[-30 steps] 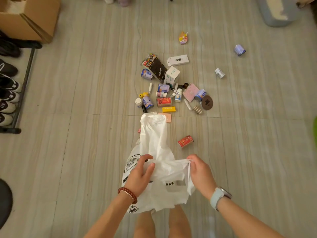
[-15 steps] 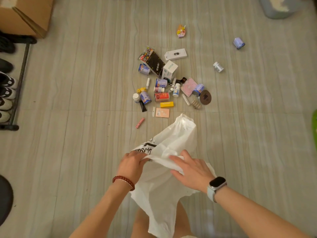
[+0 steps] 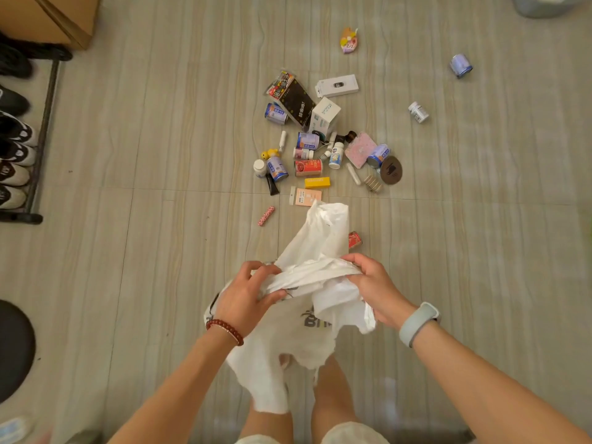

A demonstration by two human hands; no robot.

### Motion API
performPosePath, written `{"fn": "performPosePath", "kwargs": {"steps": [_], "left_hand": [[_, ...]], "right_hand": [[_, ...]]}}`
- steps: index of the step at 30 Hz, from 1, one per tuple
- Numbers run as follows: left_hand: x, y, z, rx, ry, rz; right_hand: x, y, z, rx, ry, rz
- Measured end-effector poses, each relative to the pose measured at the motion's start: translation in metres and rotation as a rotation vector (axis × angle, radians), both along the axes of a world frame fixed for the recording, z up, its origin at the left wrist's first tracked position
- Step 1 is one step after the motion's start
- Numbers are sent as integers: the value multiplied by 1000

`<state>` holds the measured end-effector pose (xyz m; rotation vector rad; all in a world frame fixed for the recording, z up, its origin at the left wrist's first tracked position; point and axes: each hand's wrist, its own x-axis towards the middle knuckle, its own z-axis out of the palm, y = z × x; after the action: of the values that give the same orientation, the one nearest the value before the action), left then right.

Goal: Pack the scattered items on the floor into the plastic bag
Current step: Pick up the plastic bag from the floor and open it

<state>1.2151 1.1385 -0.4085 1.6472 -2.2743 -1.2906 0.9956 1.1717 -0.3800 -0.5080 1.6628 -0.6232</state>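
Red bead bracelet (image 3: 225,331) (left wrist), pale grey-green watchband (image 3: 418,323), light shorts (image 3: 352,434).

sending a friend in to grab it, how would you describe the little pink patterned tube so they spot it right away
Start at the white plastic bag held over the floor, then look just left of its top corner. The pink patterned tube lies alone there on bare floor, nearer than the main pile. It is slim, tilted, and covered in a pink-and-white dotted print.

Shoe rack (image 3: 45,123), cardboard box (image 3: 61,17), black stool (image 3: 14,347)
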Motion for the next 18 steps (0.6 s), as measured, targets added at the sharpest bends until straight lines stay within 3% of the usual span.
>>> {"fn": "performPosePath", "kwargs": {"steps": [4,8,10,12,15,18], "left_hand": [[5,4,-9,-175,-203,16],[-3,5,-8,-52,-440,121],[-6,-2,-8,195,-281,318],[-8,-7,-7,391,29,488],[-6,-5,-6,448,213,621],[-3,-3,-3,480,343,720]], "right_hand": [[9,-9,4,34,-78,-128],[16,-13,11,34,-47,31],[19,-11,14,58,-84,148],[19,-6,15,63,-137,232],[19,2,12,-4,-102,348],[22,3,8,-123,124,425]]}}
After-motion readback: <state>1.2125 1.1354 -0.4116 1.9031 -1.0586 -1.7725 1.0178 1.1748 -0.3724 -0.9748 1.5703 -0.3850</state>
